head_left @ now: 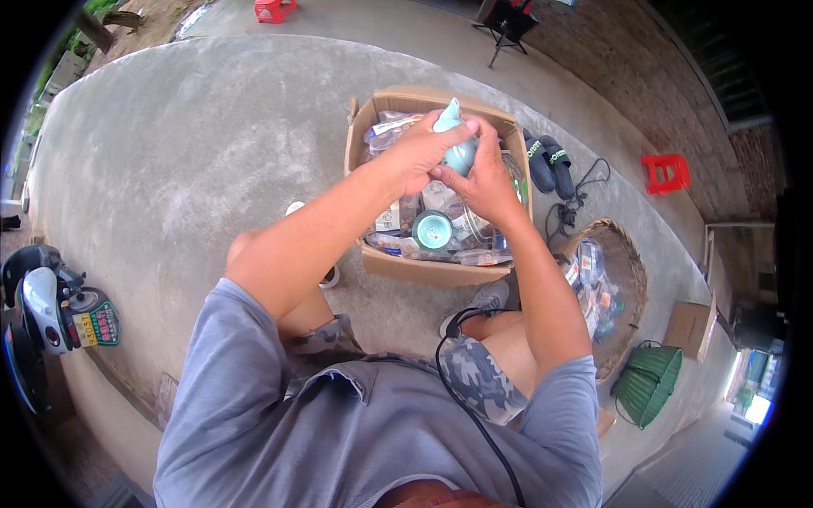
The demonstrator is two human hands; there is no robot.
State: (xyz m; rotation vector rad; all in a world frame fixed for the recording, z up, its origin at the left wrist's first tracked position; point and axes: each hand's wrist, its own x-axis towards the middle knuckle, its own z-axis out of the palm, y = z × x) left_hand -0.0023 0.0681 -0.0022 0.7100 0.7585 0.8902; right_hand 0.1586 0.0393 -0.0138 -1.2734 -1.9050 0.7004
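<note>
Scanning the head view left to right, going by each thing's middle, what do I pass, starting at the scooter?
Scooter → left hand → light-blue pot → right hand → black slippers → woven basket → small cardboard box.

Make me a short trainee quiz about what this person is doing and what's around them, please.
1. What colour is the held object between the person's fingers? (a) red (b) pale blue-green (c) black
2. True or false: the dark slippers lie inside the cardboard box.
3. Fill in: in the picture, the woven basket is to the ____ of the box.

Key: 1. b; 2. false, they lie outside it; 3. right
</note>
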